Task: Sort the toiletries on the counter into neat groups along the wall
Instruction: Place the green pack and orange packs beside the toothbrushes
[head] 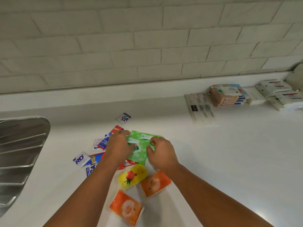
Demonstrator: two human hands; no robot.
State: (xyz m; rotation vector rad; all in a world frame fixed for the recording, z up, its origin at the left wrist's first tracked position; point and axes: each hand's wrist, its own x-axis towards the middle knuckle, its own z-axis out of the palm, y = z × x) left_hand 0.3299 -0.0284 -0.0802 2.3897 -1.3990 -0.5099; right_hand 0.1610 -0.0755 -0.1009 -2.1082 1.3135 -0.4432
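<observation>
A green wipes pack [141,149] lies in the middle of the white counter [229,153]. My left hand [118,145] grips its left edge and my right hand [159,152] pinches its right side with curled fingers. Just in front lie a yellow tissue pack [133,176] and two orange tissue packs [155,183] [126,208]. To the left, partly under my left arm, are several sachets and red-blue toothpaste packets [113,134], among them a purple-lettered sachet [81,158]. A small white sachet [124,118] lies alone nearer the wall.
Along the wall at the right sit grouped items: clear-wrapped toothbrushes [200,108], a stack of tan and blue packs [227,95], and white packs [278,94]. A steel sink drainboard [21,153] fills the left edge. The white brick wall [147,46] backs the counter.
</observation>
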